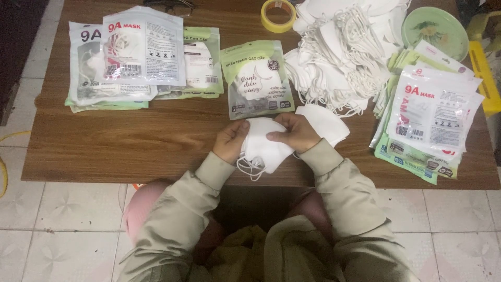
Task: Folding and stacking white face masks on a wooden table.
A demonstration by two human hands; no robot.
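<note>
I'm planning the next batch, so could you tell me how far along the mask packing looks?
Done: filled packets are stacked at the table's far left. In hand: both the left hand and right hand hold a folded white mask, with one green packet lying just beyond. Left: a big pile of loose masks and flat packets on the right.
</note>
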